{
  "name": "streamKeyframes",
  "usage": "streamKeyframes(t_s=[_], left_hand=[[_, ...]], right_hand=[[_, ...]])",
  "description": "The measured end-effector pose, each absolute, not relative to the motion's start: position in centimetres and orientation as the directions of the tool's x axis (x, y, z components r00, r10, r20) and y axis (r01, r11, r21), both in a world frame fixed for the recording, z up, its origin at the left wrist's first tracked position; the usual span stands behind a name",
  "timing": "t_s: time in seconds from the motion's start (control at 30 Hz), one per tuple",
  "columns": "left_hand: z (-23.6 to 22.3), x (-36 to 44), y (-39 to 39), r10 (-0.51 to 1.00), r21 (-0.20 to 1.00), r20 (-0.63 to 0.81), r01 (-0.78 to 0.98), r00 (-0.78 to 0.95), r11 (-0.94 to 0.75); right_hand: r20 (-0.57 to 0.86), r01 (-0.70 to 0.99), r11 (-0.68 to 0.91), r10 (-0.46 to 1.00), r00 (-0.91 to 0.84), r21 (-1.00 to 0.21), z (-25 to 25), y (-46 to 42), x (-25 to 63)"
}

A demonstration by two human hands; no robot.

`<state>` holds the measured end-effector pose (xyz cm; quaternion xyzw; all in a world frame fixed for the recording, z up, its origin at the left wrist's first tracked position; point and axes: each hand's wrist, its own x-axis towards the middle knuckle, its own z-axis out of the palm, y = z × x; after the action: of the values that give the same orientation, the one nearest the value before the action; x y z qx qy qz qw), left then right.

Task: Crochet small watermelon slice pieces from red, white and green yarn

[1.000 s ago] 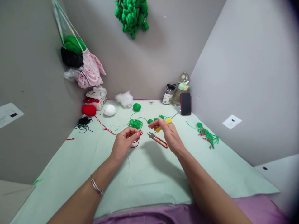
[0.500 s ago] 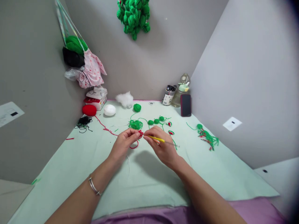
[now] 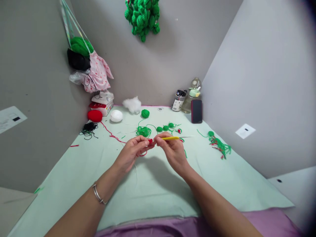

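Yarn (image 3: 150, 141): red, mostly hidden, pinched in left grip (image 3: 131, 149)
Tool (image 3: 170, 138): tip unclear beside yarn, clasped in right grip (image 3: 174, 153), leveller than before

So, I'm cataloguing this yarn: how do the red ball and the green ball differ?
The red ball looks larger and flatter; the green ball is smaller and rounder.
The red ball sits by the box, at left; the green ball lies nearer the middle.
The red ball's strand runs toward the left hand; the green ball's leads to a tangle.
Both rest on the cloth.
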<state>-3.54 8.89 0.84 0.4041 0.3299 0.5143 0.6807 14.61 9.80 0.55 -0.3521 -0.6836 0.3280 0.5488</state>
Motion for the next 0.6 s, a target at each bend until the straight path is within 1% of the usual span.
streamKeyframes(t_s=[0.07, 0.13, 0.23, 0.3, 0.43, 0.53, 0.57, 0.6], left_hand=[[0.8, -3.6, 8.9, 0.962, 0.89, -0.028, -0.431, 0.27, 0.147], [0.9, -3.8, 8.9, 0.958, 0.895, -0.018, -0.422, 0.285, 0.142], [0.8, -3.8, 8.9, 0.951, 0.912, 0.005, -0.392, 0.309, 0.122], [0.5, -3.6, 8.9, 0.947, 0.928, 0.017, -0.357, 0.322, 0.104], [0.3, -3.3, 8.9, 0.941, 0.971, 0.04, -0.235, 0.337, 0.043], [1.8, -4.7, 8.8, 0.934, 0.996, 0.066, -0.08, 0.352, -0.04], [2.7, -5.5, 8.7, 0.936, 0.997, 0.08, -0.019, 0.343, -0.078], [3.7, -6.4, 8.7, 0.953, 0.99, 0.126, 0.024, 0.276, -0.138]], right_hand=[[0.41, 0.008, 0.415, 0.901, -0.14, -0.91, 0.9, 10.0, 14.9], [0.304, -0.098, 0.292, 0.939, -0.162, -0.952, 1.3, 10.3, 15.1], [0.178, -0.216, 0.128, 0.957, -0.23, -0.968, 1.6, 10.5, 15.1], [0.129, -0.271, 0.055, 0.957, -0.26, -0.961, 1.6, 10.4, 14.9], [0.1, -0.345, 0.003, 0.96, -0.261, -0.939, 1.5, 10.1, 14.3], [0.093, -0.377, -0.014, 0.96, -0.264, -0.926, 1.6, 9.9, 14.2], [0.09, -0.386, -0.019, 0.961, -0.263, -0.922, 1.7, 9.9, 14.2], [0.088, -0.394, -0.023, 0.961, -0.261, -0.919, 1.8, 9.9, 14.2]])
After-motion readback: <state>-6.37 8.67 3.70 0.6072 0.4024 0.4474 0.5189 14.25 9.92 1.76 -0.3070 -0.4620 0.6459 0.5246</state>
